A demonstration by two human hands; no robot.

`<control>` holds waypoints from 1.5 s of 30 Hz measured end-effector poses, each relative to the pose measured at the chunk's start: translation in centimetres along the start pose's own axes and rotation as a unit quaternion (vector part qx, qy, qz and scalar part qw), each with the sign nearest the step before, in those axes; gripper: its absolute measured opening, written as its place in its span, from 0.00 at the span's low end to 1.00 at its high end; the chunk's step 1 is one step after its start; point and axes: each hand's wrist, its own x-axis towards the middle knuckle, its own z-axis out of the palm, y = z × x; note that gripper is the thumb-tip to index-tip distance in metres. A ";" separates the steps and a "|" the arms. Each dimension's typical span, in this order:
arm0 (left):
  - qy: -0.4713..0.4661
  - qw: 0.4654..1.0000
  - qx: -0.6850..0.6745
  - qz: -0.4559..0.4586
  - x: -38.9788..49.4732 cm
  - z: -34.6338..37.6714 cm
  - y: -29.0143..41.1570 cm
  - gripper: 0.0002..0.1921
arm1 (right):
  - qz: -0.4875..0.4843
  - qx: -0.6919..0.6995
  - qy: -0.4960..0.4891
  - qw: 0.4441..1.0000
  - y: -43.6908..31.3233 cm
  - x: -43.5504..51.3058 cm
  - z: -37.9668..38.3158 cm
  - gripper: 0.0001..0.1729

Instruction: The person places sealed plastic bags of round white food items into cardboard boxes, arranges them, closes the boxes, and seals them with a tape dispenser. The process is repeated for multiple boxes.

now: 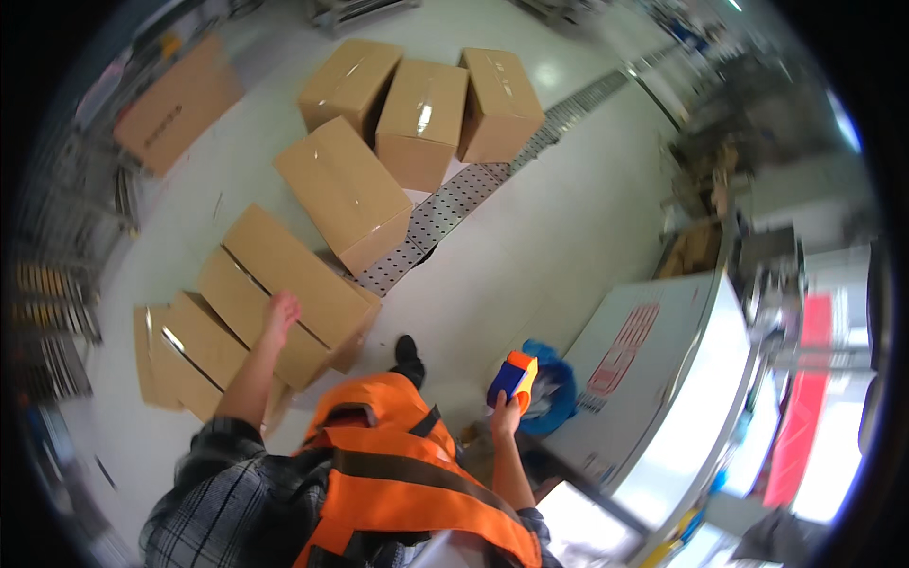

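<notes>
My left hand (282, 312) is over a cardboard box (298, 277) with an untaped gap along its top; whether it touches the box I cannot tell, and it holds nothing visible. My right hand (505, 412) grips a blue and orange tape dispenser (515, 380), held up beside a bin with a blue liner (561, 397). More cardboard boxes (199, 348) stand at the lower left, one with a dark open slit on top. Ahead stand several closed boxes (422, 106), with shiny clear tape on some tops.
A perforated metal floor strip (454, 206) runs diagonally past the boxes. A large white carton (632, 355) with red printing stands at the right. Another cardboard box (177, 106) is at the upper left. Metal racks (53, 305) line the left edge. My shoe (406, 349) shows on the floor.
</notes>
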 end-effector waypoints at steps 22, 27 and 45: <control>0.344 0.924 -0.118 -0.120 24.1 12.9 6.0 0.44 | -0.348 -0.290 -0.320 0.832 -41.5 40.8 33.5 0.25; 0.382 0.895 -0.170 -0.158 31.3 12.1 6.1 0.37 | -0.186 -0.145 -0.373 0.897 -40.9 43.2 42.8 0.25; 0.469 0.828 0.169 0.258 5.6 25.3 25.0 0.25 | -0.107 0.187 -0.451 0.866 -53.4 33.5 14.7 0.24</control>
